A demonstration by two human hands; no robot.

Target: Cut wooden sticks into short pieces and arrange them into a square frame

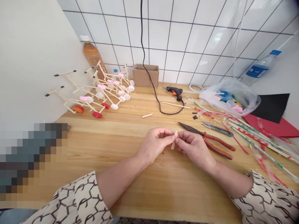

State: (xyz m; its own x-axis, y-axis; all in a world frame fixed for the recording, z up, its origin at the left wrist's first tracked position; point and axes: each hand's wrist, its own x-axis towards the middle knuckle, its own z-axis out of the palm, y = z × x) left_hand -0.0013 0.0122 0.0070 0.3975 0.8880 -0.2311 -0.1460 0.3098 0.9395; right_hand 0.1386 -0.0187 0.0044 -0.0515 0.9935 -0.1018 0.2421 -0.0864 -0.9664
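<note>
My left hand and my right hand meet over the middle of the wooden table. Between their fingertips they pinch short pale wooden sticks, held close together and roughly upright. How many there are is partly hidden by the fingers. Just beyond my right hand lie pliers with red handles and a pair of thread snips. Another short stick piece rests on the table past my left hand.
Small stick-built tricycle models crowd the back left beside a tea bottle. Behind are a cardboard box and a corded glue gun. At right are a plastic bag of bottle caps, wrapped chopsticks and a water bottle.
</note>
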